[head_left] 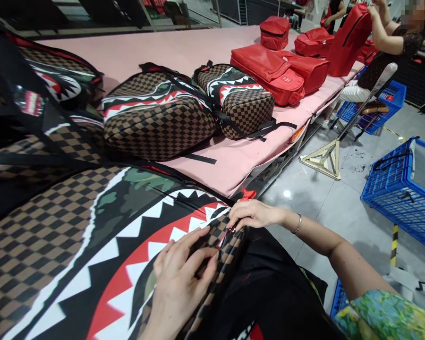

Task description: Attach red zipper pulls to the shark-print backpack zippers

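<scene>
On my feed I count two hands (180, 271) (253, 215), five to seven o'clock; at least four checkered backpacks (159, 123), eight to one; at least five red bags (265, 61) and two people (335, 14) (377, 71), one to two; three blue baskets (389, 174), two to four

The left hand (179, 278) is held with its back up, the fingers bent and the thumb brought near the index fingertip. Just beyond it, the right hand (253, 215) is pinched at the fingertips, its forearm (315, 236) angled in from the right.
</scene>
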`<control>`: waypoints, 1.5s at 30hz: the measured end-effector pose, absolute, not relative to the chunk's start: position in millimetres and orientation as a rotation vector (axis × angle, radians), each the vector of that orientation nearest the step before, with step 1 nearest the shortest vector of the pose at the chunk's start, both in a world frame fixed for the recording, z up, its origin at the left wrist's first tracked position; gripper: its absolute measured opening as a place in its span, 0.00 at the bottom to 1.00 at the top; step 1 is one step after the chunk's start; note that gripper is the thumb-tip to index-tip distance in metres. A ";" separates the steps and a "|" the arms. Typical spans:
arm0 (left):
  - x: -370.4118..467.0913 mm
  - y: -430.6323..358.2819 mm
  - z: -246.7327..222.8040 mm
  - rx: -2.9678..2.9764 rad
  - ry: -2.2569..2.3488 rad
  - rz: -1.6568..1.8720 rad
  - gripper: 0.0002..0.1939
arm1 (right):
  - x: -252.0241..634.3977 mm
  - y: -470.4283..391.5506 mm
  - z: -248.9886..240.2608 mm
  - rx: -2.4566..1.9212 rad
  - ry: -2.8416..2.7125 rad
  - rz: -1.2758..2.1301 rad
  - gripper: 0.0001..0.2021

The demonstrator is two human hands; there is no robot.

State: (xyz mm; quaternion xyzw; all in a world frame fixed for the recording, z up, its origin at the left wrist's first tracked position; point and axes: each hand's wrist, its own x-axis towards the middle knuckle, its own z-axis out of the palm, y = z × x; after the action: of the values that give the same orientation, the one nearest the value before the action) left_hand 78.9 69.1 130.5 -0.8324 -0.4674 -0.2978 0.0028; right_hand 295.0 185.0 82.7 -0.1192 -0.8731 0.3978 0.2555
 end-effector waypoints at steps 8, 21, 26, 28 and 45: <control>77.6 69.2 126.7 -2.605 -1.571 -0.971 0.06 | 296.3 173.6 83.6 -0.444 -2.373 0.964 0.05; 82.9 68.0 129.6 -2.562 -1.532 -1.066 0.03 | 293.9 73.9 101.7 -1.102 -2.092 0.692 0.09; 84.1 65.2 132.3 -2.547 -1.478 -0.990 0.01 | 278.8 60.9 97.3 -1.178 -2.128 0.551 0.09; 85.4 64.7 133.2 -2.536 -1.436 -0.974 0.02 | 274.8 57.1 96.8 -1.228 -2.161 0.490 0.09; 82.1 57.6 142.2 -2.628 -1.683 -1.565 0.08 | 285.4 80.5 101.4 -1.336 -1.774 0.730 0.10</control>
State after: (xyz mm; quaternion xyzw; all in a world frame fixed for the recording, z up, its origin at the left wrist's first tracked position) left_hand 82.1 57.6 142.2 -0.7412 -0.4747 -0.4415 -0.1742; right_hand 285.4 80.5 101.4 -0.5259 -0.6985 0.2874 0.3911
